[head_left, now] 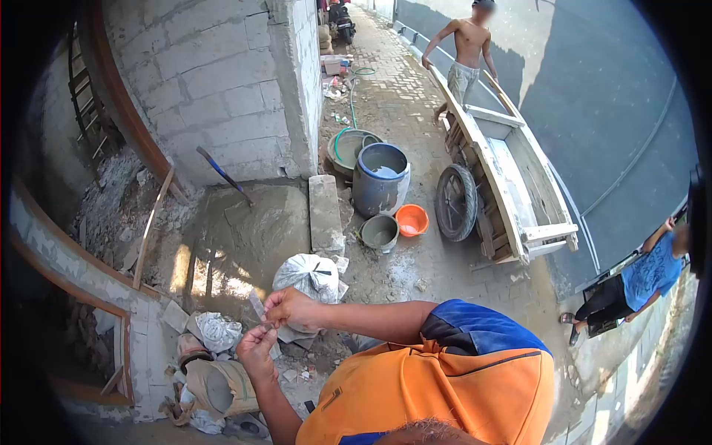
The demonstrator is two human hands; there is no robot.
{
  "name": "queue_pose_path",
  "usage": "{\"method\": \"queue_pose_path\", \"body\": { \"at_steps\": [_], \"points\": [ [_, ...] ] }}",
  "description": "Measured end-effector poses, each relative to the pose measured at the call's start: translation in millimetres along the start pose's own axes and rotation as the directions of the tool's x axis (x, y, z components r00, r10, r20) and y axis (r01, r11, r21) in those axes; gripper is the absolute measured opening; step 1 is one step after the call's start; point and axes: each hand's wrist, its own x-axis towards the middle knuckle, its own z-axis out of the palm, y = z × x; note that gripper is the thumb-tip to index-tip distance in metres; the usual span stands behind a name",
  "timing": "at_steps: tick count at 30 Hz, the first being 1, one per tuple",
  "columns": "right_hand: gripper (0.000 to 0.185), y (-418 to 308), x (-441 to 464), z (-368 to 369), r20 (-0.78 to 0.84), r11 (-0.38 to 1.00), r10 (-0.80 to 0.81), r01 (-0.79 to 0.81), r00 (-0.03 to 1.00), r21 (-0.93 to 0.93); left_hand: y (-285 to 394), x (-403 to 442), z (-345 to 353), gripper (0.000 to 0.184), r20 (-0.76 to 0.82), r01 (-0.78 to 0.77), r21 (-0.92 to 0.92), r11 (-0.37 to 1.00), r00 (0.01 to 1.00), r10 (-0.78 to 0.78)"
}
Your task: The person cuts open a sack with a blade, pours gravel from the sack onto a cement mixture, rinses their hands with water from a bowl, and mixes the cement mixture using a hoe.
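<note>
My right hand [295, 308] is closed in a pinch, with a small thin greyish strip [256, 304] sticking up from the fingers. Just below it, my left hand [257, 351] is also pinched, its fingertips touching or nearly touching those of the right. What exactly the strip is cannot be made out, and its lower part is hidden by the fingers. Behind the right hand stands a white sack [305, 274], tied or folded at its top. Wet grey mortar [259, 226] lies spread on the ground beyond, with a blue-handled tool [222, 174] standing in it.
A blue drum [371, 194] of water, a dark bucket [379, 233] and an orange bucket [412, 220] stand ahead. One person [469, 52] holds a wooden cart [504, 170]; another person [645, 278] stands at right. A block wall [215, 89] and opened sacks [219, 386] are at left.
</note>
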Motion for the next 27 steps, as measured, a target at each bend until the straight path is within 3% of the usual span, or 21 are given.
{"method": "queue_pose_path", "body": {
  "at_steps": [9, 11, 12, 13, 14, 15, 17, 19, 26, 27],
  "points": [
    [0.018, -33.7, -18.3, -32.1, -0.195, 0.993, -0.105, 0.093, 0.975, -0.066, -16.6, -1.4, -11.2, 0.018, 0.141, 0.074, 0.106, 0.992, 0.986, -0.089],
    [0.019, -19.7, -17.7, -44.2, -0.355, 0.968, -0.245, 0.209, 0.902, -0.136, -32.1, -9.6, -28.4, 0.018, 0.146, 0.073, 0.107, 0.992, 0.985, -0.088],
    [0.023, -24.4, -18.8, -50.5, -0.407, 0.937, -0.306, 0.196, 0.861, -0.288, -33.8, -6.7, -29.7, 0.018, 0.101, 0.085, 0.121, 0.989, 0.99, -0.097],
    [0.023, -23.2, -22.8, -54.9, -0.413, 0.937, -0.307, 0.197, 0.857, -0.287, -38.6, -3.9, -31.8, 0.018, 0.056, 0.095, 0.134, 0.986, 0.993, -0.104],
    [0.026, -19.7, -29.6, -57.8, -0.383, 0.86, -0.321, 0.096, 0.866, -0.502, -45.2, -1.6, -35.2, 0.018, 0.063, 0.097, 0.134, 0.986, 0.992, -0.107],
    [0.029, -19.5, -36.7, -55.5, -0.352, 0.728, -0.324, -0.006, 0.878, -0.686, -52.2, 0.8, -38.2, 0.018, 0.009, 0.068, 0.15, 0.986, 0.997, -0.07],
    [0.03, 6.9, -44.0, -44.5, -0.167, 0.596, -0.404, 0.121, 0.899, -0.794, -70.5, 2.6, -46.7, 0.018, -0.037, 0.039, 0.164, 0.986, 0.999, -0.034],
    [0.031, 19.0, -42.3, -29.1, -0.129, 0.631, -0.319, 0.109, 0.939, -0.768, -76.2, 7.9, -45.4, 0.016, -0.127, -0.026, 0.287, 0.958, 0.99, 0.065],
    [0.035, 41.2, -29.6, -6.0, -0.226, 0.695, -0.357, 0.096, 0.906, -0.713, -64.4, -2.9, -13.3, 0.014, -0.113, -0.15, 0.625, 0.766, 0.954, 0.279],
    [0.035, 37.4, -29.3, -6.1, -0.233, 0.692, -0.352, 0.085, 0.906, -0.717, -64.1, -2.7, -10.4, 0.014, -0.004, -0.298, 0.737, 0.607, 0.896, 0.445]
  ]
}}
